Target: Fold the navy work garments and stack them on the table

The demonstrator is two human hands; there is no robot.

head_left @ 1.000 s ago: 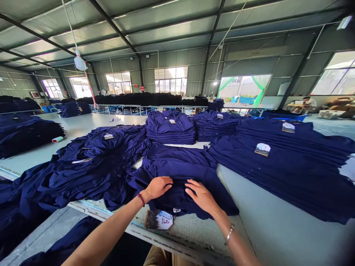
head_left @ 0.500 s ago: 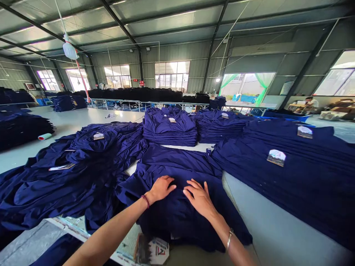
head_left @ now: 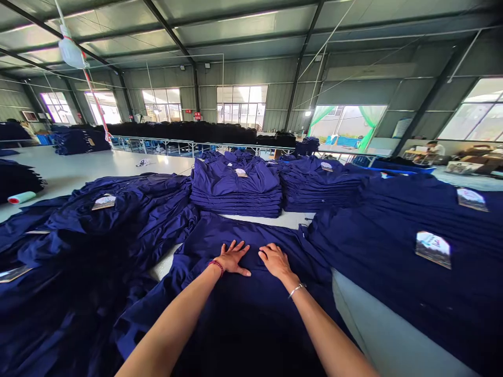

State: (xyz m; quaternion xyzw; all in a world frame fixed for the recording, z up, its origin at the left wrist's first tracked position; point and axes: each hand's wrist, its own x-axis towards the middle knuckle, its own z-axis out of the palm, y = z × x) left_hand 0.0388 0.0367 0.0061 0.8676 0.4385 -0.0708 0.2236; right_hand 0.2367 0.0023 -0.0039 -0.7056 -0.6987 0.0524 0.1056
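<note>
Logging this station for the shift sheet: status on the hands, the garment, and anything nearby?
Left hand and right hand flat on navy garment, fingers spread. Folded stack just ahead. Loose pile left, tagged stack right.

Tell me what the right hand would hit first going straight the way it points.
Past the navy garment under it, the right hand would likely meet the folded navy stack, though depth is unclear.

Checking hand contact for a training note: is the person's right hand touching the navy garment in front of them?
Touching. The head view shows the right hand lying flat, palm down, on the navy garment, with no gap visible between them.
</note>
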